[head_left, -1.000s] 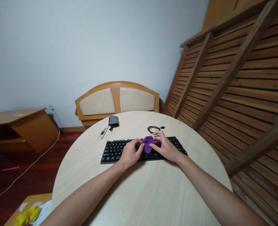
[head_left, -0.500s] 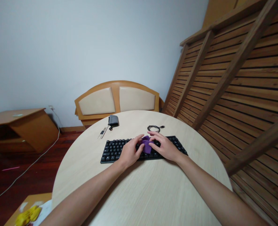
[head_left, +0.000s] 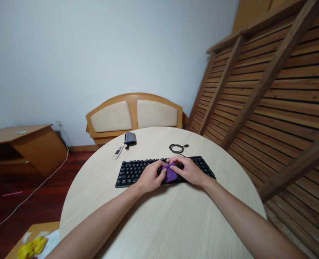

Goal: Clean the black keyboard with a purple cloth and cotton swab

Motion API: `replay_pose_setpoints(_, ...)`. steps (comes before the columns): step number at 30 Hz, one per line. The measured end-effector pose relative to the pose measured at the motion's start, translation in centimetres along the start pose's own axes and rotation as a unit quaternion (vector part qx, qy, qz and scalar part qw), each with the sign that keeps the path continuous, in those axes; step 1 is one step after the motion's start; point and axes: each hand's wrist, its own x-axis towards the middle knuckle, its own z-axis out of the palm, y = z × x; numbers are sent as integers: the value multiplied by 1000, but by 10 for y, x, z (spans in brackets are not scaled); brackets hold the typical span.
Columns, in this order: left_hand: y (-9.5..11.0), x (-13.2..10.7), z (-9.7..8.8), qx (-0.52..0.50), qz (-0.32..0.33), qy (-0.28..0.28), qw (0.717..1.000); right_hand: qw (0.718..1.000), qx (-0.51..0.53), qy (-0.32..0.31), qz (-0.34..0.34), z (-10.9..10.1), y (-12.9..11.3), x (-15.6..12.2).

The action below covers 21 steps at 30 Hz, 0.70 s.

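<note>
A small purple cloth (head_left: 171, 175) is pinched between my two hands over the middle of a black keyboard (head_left: 129, 173). My left hand (head_left: 151, 175) grips the cloth's left side, thumb and fingers closed on it. On the right, my right hand (head_left: 189, 170) has its thumb and fingers closed on the upper right part of the cloth. The cloth's lower part hangs over the front rows of keys. My hands and the cloth cover the keyboard's centre. Behind it lies the coiled black cable (head_left: 177, 148).
The round pale table (head_left: 170, 223) carries a grey pouch (head_left: 130, 139) and a utility knife (head_left: 117, 152) at the back left. A slatted wooden panel (head_left: 283, 108) leans at the right. Yellow gloves (head_left: 32, 246) lie low at the left. Behind stands a headboard (head_left: 134, 108).
The fingers of both hands have drawn in and closed more tightly on the cloth. The cloth has bunched at its top and its lower edge has come slightly towards me.
</note>
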Motion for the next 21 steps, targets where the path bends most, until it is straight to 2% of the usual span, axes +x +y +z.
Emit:
replay_pose_setpoints(5, -5, 1, 6, -102, -3, 13, 995, 998, 42, -5, 42, 2, 4, 0)
replay_pose_setpoints(9, -13, 2, 15, -212, -9, 40, 977, 997, 34, -9, 62, 4, 9, -1)
replay_pose_setpoints(12, -13, 2, 16, -248, -8, 40, 968, 997, 48, -15, 67, 5, 8, -2)
replay_pose_setpoints(17, -11, 3, 12, -204, -20, 43, 978, 997, 51, -14, 60, 5, 10, -2)
replay_pose_setpoints(21, -14, 1, 6, -49, -38, 62, 996, 994, 58, 48, 82, -3, 29, -1)
